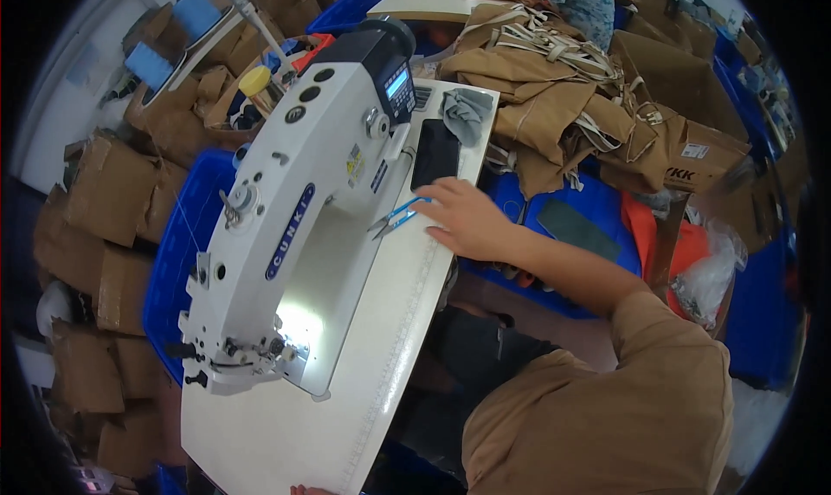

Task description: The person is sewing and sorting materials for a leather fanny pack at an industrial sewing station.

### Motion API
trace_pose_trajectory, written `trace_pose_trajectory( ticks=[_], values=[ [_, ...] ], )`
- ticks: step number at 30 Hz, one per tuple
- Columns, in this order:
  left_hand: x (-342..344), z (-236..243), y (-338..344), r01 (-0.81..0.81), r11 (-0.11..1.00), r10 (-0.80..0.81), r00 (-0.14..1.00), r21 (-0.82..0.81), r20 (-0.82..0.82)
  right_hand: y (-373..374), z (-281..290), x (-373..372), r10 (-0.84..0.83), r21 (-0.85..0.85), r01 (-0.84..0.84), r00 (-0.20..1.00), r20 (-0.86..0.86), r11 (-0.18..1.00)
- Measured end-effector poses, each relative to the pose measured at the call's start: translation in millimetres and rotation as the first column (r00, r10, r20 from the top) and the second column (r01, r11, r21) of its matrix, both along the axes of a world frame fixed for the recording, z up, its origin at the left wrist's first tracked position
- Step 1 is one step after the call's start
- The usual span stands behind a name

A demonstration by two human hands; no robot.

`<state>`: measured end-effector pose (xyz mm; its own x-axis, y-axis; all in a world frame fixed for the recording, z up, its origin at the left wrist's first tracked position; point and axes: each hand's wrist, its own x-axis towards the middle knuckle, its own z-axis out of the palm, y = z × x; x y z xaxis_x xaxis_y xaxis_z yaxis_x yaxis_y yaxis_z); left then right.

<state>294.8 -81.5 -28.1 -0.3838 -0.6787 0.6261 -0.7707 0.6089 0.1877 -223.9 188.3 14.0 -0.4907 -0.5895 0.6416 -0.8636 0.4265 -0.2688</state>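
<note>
My right hand (pixel 467 220) reaches in from the right over the white sewing table (pixel 381 348). Its thumb and fingers are closed about the handles of blue thread snips (pixel 400 215), whose blades point toward the sewing machine (pixel 286 166). Just beyond the fingers lies a black smartphone (pixel 435 155), with a crumpled grey cloth (pixel 467 114) near it. Only a sliver of my left hand (pixel 310 491) shows at the bottom edge, by the table; its fingers are mostly cut off. A lamp lights the machine's needle area.
Brown fabric pieces with pale straps (pixel 554 88) are heaped beyond the table, beside an open cardboard box (pixel 692 148). A blue bin (pixel 182 235) stands behind the machine, among stacked cartons (pixel 112 192). Blue thread cones (pixel 149 64) sit on a stand. A dark green piece (pixel 578 228) lies in another blue container.
</note>
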Motion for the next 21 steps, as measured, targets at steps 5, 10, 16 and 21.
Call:
trace_pose_trajectory(
  ticks=[5,10,16,21],
  values=[
    [7.7,-6.3,-2.2,-0.009,0.999,0.011,0.999,0.036,-0.037,-44.0,-13.6,-6.0,0.088,0.313,-0.097,0.995,0.043,0.945],
    [12.5,-12.9,-1.5,0.008,0.997,-0.007,1.0,0.073,-0.011,-94.8,-29.3,24.2,0.119,0.241,-0.167,0.972,0.2,0.956],
    [13.9,-24.1,-15.6,-0.305,0.835,0.351,0.936,0.458,-0.016,-57.7,-42.1,57.2,0.19,-0.193,-0.161,0.972,0.141,0.968],
    [18.3,-17.5,-3.6,-0.138,0.954,0.176,0.977,0.266,-0.122,-15.6,-33.5,92.2,0.355,-0.343,-0.249,0.888,0.293,0.906]
  ],
)
